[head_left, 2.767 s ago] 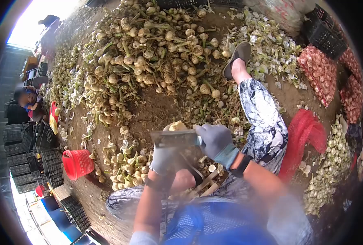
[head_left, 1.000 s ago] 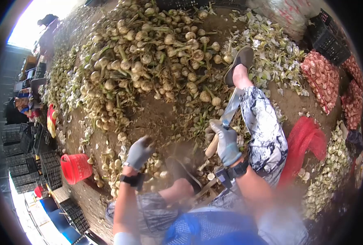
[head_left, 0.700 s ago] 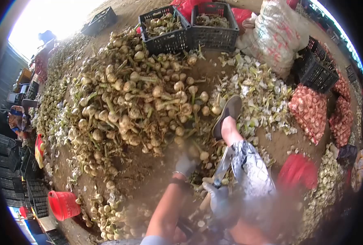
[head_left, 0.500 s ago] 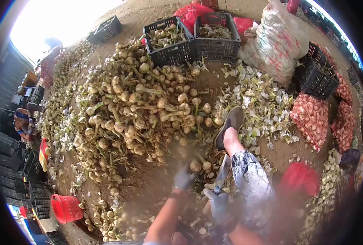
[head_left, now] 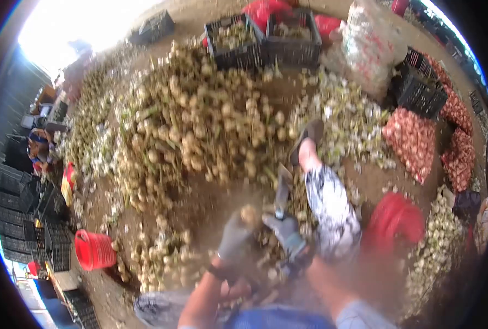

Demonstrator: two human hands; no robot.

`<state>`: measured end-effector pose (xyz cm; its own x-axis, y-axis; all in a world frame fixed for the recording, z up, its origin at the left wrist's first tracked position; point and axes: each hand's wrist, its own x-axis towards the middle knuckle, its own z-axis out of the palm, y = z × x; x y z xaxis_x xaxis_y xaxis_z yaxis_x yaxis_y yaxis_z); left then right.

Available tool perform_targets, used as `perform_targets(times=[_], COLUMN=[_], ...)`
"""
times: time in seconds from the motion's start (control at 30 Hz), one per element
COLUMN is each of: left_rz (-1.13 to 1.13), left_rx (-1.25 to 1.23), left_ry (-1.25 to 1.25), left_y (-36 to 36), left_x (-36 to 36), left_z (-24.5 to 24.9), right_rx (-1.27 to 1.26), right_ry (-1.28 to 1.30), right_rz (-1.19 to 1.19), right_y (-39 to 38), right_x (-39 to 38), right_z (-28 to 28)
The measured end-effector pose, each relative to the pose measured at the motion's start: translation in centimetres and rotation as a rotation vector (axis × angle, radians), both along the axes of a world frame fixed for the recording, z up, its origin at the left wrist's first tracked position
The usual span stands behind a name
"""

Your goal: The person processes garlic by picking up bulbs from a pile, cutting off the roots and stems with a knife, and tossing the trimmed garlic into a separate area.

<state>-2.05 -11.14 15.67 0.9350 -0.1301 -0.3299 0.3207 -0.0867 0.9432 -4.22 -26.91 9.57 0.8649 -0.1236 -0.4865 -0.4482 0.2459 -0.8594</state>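
Observation:
My left hand (head_left: 234, 238), in a grey glove, is closed around a garlic bulb (head_left: 249, 215) with its round end facing up and away. Just to the right, my gloved right hand (head_left: 286, 233) grips a knife (head_left: 282, 189) by the handle. The broad blade points away from me, towards the shod foot. Both hands are close together over the ground in front of my body. Beyond them lies a large heap of garlic (head_left: 200, 120) with stalks and roots attached. Blur hides the fine detail of the fingers.
Black crates (head_left: 233, 52) stand behind the heap. Cut stalks and peelings (head_left: 340, 120) lie beside the foot (head_left: 308, 140). Filled red net bags (head_left: 411, 140) and a red net bundle (head_left: 395, 222) are on the right. At left are a red bucket (head_left: 95, 249) and another person (head_left: 39, 148).
My left hand has lifted a garlic bulb from the near edge of the heap and come nearer me. My right hand and the knife have moved up and slightly left, and the view has shifted.

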Motion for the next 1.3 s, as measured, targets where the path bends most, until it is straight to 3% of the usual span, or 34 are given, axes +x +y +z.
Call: perform_targets(times=[0.07, 0.13, 0.23, 0.3, 0.33, 0.4, 0.43, 0.47, 0.53, 0.6, 0.63, 0.67, 0.7, 0.73, 0.87, 0.93, 1.0, 1.07, 1.13, 1.23, 1.27, 1.3], left_rz=[-0.019, -0.079, -0.070, 0.098, 0.100, -0.069, -0.305, -0.308, -0.059, -0.010, -0.112, -0.217, -0.171, -0.176, -0.100, -0.450, -0.626, -0.744, -0.755, -0.714, -0.675, -0.739], left_rx=[-0.178, -0.179, -0.157, -0.514, -0.512, -0.266, 0.037, 0.037, -0.275, -0.287, -0.092, 0.100, -0.137, -0.136, -0.208, 0.467, 0.751, 0.981, 1.007, 1.000, 0.968, 1.067], left_ry=[0.113, 0.094, 0.073, 0.348, 0.358, 0.081, -0.129, -0.120, 0.192, 0.174, 0.103, 0.028, 0.190, 0.190, 0.115, -0.562, -0.656, -0.630, -0.653, -0.630, -0.557, -0.375], left_y=[0.2, 2.3, 3.7, 3.9, 4.1, 4.8, 5.8, 6.0, 5.7, 5.9, 6.1, 5.6, 4.7, 4.4, 3.7, 4.5, 4.0, 4.0, 4.4, 6.7, 8.8, 11.6], left_x=[-0.1, -0.5, -1.4, -1.5, -1.6, -1.8, -1.0, -1.3, -1.5, -1.5, -1.0, -0.3, -0.4, -0.3, -0.7, -0.6, -1.1, -1.7, -2.4, -2.7, -3.1, -4.0], left_z=[5.2, 3.1, 2.6, 3.2, 2.9, 2.0, 1.4, 0.9, 1.0, 0.2, 0.5, 2.0, 4.0, 4.4, 5.8, 4.5, 4.8, 3.7, 3.8, 4.4, 4.3, 3.0], right_rx=[-0.435, -0.909, -1.057, -1.090, -1.124, -1.128, -1.107, -1.087, -1.119, -1.133, -1.128, -1.084, -1.035, -1.152, -0.951, -0.881, -0.873, -0.883, -0.892, -1.065, -1.084, -0.951], right_ry=[-0.327, -0.448, -0.648, -0.673, -0.705, -0.670, -0.682, -0.696, -0.669, -0.634, -0.626, -0.398, -0.178, -0.014, -0.067, -0.109, -0.162, -0.217, -0.261, 0.203, 0.173, 0.171], right_rz=[0.106, 0.408, 0.548, 0.571, 0.589, 0.628, 0.592, 0.555, 0.570, 0.616, 0.618, 0.632, 0.640, 0.708, 0.544, 0.525, 0.660, 0.730, 0.797, 1.128, 1.074, 0.918], right_y=[0.0, -0.3, -0.3, 0.1, 0.4, 0.7, 0.8, 0.9, 0.9, 0.9, 0.8, 0.3, -0.3, -1.2, -0.5, -0.2, 0.1, 0.6, 0.4, -2.0, -2.6, -2.6], right_x=[-0.6, -0.9, -0.9, -0.5, -0.3, 0.1, 0.2, 0.4, 0.3, 0.4, 0.6, 1.0, 1.6, 2.5, 1.3, 1.0, 1.2, 1.5, 1.6, 2.0, 1.5, 1.2], right_z=[2.8, 7.0, 6.8, 7.0, 7.2, 7.4, 6.9, 6.6, 6.7, 6.9, 6.5, 5.8, 4.9, 4.2, 4.5, 5.2, 5.6, 7.2, 7.3, 4.0, 3.5, 3.8])
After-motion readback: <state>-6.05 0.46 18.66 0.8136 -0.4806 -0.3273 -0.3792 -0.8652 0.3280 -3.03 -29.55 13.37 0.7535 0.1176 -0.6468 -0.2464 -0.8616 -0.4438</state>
